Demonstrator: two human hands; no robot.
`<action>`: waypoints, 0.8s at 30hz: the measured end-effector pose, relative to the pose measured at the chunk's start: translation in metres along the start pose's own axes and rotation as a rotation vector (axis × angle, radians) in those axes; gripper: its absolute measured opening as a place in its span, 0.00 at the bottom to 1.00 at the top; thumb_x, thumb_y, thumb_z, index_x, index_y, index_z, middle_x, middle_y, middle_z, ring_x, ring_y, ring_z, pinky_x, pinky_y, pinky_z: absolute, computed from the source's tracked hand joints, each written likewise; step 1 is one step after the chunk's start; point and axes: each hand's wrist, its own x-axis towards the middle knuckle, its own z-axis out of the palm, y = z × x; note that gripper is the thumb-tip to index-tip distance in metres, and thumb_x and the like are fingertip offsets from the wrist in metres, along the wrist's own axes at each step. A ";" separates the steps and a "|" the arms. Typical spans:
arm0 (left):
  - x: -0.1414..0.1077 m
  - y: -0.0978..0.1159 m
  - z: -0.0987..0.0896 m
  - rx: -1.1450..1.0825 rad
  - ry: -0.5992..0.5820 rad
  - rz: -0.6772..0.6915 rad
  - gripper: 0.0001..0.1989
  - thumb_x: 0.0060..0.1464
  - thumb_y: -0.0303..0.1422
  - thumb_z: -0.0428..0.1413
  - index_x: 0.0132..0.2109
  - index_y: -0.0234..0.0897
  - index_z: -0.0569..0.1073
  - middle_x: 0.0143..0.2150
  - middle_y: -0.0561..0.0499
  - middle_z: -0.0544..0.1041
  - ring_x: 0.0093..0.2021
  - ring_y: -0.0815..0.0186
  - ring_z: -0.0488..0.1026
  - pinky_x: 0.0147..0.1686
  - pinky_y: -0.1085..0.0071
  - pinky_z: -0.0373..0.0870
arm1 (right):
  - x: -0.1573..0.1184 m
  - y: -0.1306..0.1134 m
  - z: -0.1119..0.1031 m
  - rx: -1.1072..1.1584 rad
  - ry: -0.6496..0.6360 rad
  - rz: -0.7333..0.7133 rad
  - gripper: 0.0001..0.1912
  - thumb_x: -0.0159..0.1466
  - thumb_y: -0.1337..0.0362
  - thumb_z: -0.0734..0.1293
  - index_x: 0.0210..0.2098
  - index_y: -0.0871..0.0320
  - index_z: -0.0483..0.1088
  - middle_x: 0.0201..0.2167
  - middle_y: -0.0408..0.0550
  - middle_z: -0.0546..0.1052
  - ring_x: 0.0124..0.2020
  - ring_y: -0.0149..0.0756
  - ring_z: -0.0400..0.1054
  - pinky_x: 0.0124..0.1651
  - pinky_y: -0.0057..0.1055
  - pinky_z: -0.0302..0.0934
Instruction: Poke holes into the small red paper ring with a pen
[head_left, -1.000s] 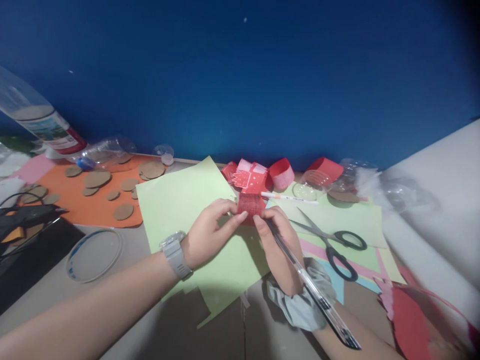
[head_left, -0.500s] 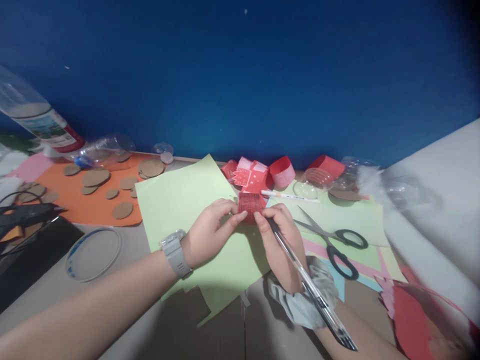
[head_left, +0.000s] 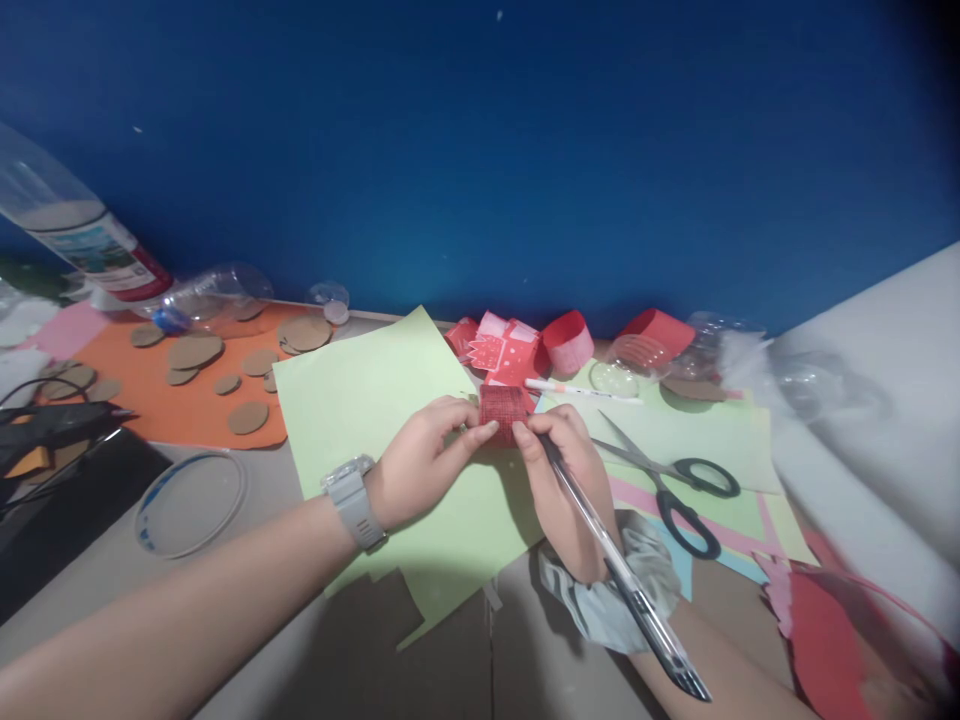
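Both hands meet over a light green paper sheet [head_left: 360, 400] in the middle of the table. My left hand [head_left: 420, 465], with a grey watch on its wrist, pinches the left side of a small red patterned paper piece [head_left: 504, 408]. My right hand [head_left: 562, 480] pinches the right side of the same piece and also holds a clear pen [head_left: 622, 575] that slants back toward my forearm. A grey scrunchie [head_left: 611, 590] sits on my right wrist.
Black-handled scissors [head_left: 675, 480] lie right of my hands. Red paper rings and cut-outs [head_left: 525, 345], a white marker [head_left: 577, 390] and clear plastic pieces sit behind. At left are an orange sheet [head_left: 150, 390] with cardboard discs, plastic bottles [head_left: 82, 240], a glue gun [head_left: 52, 425] and a clear ring [head_left: 191, 500].
The hands and the red piece have barely shifted. The pen's rear end has swung slightly lower and left. The view has moved a little.
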 end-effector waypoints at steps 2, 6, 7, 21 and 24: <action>0.000 0.000 0.000 0.000 -0.003 0.003 0.16 0.64 0.38 0.49 0.30 0.35 0.66 0.30 0.52 0.70 0.34 0.67 0.67 0.37 0.69 0.63 | 0.000 -0.001 0.000 -0.001 0.000 0.006 0.10 0.68 0.63 0.62 0.30 0.56 0.64 0.29 0.42 0.62 0.31 0.33 0.60 0.35 0.32 0.55; 0.000 0.000 -0.001 0.005 -0.017 -0.003 0.16 0.64 0.38 0.49 0.29 0.35 0.65 0.30 0.52 0.70 0.33 0.67 0.67 0.37 0.69 0.63 | -0.001 -0.002 0.000 0.007 -0.001 0.021 0.10 0.68 0.63 0.62 0.29 0.56 0.63 0.30 0.42 0.62 0.31 0.33 0.60 0.35 0.32 0.55; 0.000 0.000 -0.002 0.003 -0.021 -0.007 0.16 0.64 0.38 0.49 0.29 0.35 0.65 0.30 0.52 0.70 0.33 0.67 0.67 0.37 0.69 0.63 | -0.001 -0.002 0.000 0.010 -0.001 0.024 0.10 0.68 0.64 0.62 0.29 0.56 0.63 0.30 0.42 0.62 0.31 0.33 0.60 0.36 0.31 0.55; 0.000 0.001 -0.001 -0.078 0.040 -0.131 0.16 0.63 0.41 0.51 0.32 0.34 0.69 0.30 0.53 0.71 0.32 0.69 0.67 0.36 0.71 0.63 | -0.003 -0.001 0.001 0.098 -0.098 0.174 0.12 0.68 0.57 0.62 0.31 0.56 0.65 0.32 0.42 0.66 0.34 0.32 0.63 0.37 0.31 0.55; -0.001 0.001 -0.001 -0.043 0.029 -0.095 0.15 0.63 0.40 0.51 0.32 0.34 0.70 0.31 0.53 0.71 0.33 0.69 0.67 0.37 0.71 0.63 | -0.003 -0.001 0.001 0.118 -0.094 0.156 0.11 0.67 0.58 0.63 0.31 0.56 0.64 0.31 0.42 0.65 0.35 0.32 0.64 0.37 0.31 0.55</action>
